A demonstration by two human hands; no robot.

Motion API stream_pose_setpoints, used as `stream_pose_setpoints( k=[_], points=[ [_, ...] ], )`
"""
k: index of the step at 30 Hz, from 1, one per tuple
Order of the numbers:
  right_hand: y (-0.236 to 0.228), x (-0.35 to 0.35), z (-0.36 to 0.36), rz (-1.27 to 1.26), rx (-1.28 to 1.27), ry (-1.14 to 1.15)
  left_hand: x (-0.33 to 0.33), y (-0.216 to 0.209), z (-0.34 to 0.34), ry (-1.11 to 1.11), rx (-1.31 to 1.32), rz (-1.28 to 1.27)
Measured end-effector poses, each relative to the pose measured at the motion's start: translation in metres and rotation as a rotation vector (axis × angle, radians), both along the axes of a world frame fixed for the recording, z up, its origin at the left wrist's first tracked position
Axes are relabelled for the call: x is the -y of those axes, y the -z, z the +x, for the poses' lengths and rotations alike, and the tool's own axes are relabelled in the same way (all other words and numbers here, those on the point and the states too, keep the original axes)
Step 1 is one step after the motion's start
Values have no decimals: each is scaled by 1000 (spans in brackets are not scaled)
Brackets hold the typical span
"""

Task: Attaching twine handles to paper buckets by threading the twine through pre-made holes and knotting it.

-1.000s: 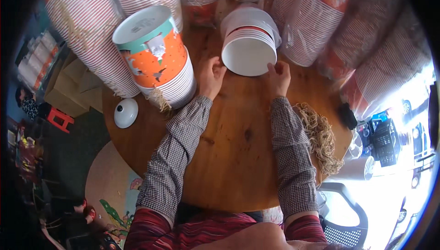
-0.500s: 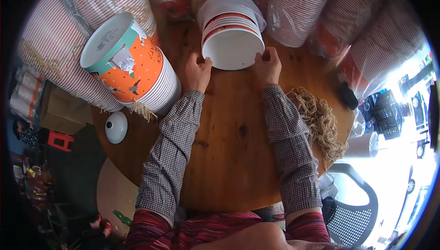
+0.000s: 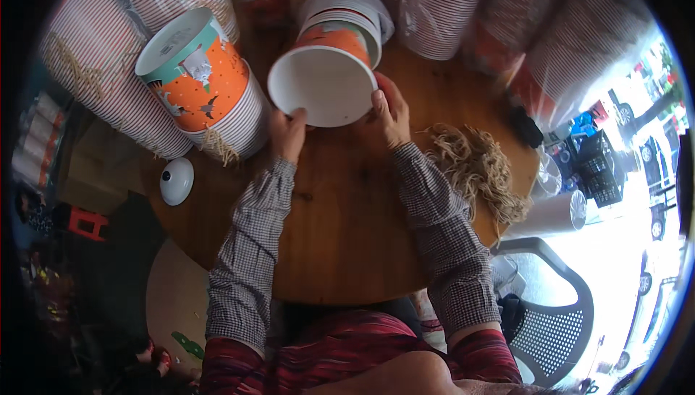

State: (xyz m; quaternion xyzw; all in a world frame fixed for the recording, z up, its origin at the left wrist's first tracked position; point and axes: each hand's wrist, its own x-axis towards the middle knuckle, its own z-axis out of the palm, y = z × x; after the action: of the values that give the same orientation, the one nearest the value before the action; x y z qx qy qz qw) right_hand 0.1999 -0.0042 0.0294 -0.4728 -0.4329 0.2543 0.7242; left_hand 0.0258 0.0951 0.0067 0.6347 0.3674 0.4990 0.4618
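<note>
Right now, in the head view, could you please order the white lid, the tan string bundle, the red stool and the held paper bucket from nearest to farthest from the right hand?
1. Paper bucket: touching the right hand, on its left.
2. Tan string bundle: to the hand's right.
3. White lid: near the table's left edge.
4. Red stool: beyond the table, far left.

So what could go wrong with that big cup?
The big cup might slip: the right hand grips its edge, but the left hand just seems to touch its rim. The left hand could bump the orange stack of cups close beside it. The right sleeve might snag the pile of strings next to it.
</note>
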Motion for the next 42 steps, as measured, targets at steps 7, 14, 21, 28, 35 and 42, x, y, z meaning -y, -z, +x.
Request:
stream_pose_setpoints(
  k=[7, 14, 21, 28, 35, 42],
  points=[
    [-44, 43, 7, 130, -115, 134, 22, -2, -29, -11, 197, 196],
    [-103, 87, 21, 197, -87, 201, 74, -67, -34, 25, 327, 157],
    [-110, 165, 38, -608, 954, 488, 88, -53, -43, 144, -154, 795],
    [12, 189, 141, -936, 1003, 453, 95, -56, -29, 188, -170, 829],
    [22, 109, 159, -434, 1185, 568, 94, -37, -22, 162, -114, 850],
    [-16, 90, 96, -550, 993, 565, 114, -32, -15, 322, -215, 860]
  ],
)
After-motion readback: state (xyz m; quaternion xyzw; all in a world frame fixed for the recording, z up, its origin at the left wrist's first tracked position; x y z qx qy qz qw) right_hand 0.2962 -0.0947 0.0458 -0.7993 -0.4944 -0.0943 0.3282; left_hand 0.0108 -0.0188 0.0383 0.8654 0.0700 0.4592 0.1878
